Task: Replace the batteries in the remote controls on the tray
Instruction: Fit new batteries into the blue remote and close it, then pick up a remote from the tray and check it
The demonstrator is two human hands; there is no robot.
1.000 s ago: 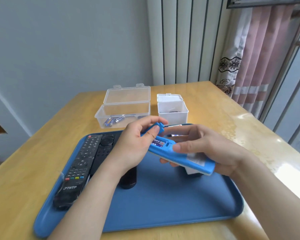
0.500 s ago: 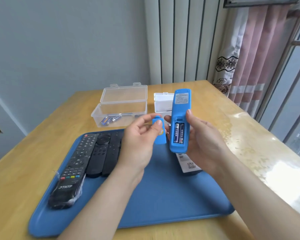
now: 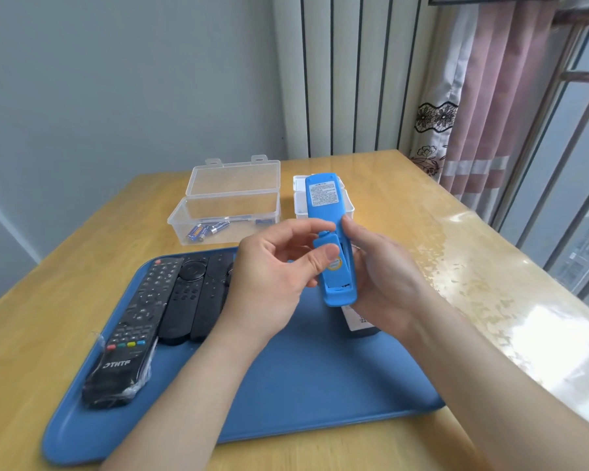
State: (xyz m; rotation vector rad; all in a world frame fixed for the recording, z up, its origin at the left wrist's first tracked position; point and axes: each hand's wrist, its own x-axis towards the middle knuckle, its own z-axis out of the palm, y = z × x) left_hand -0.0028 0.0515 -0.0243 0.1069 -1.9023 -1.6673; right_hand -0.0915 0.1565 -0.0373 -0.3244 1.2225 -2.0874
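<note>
left hand (image 3: 272,270) pinches a cover (image 3: 325,240) over the blue remote (image 3: 323,198), hiding its bay.

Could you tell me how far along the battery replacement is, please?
Done: nothing clearly finished. In hand: the right hand holds the blue remote upright while the left hand fits its battery cover on, not yet seated. Left: black remotes lie on the tray; spare batteries wait in the clear box.

Home room: wooden table (image 3: 422,232), lace-trimmed pink curtains (image 3: 483,96) beside a window (image 3: 585,158).
</note>
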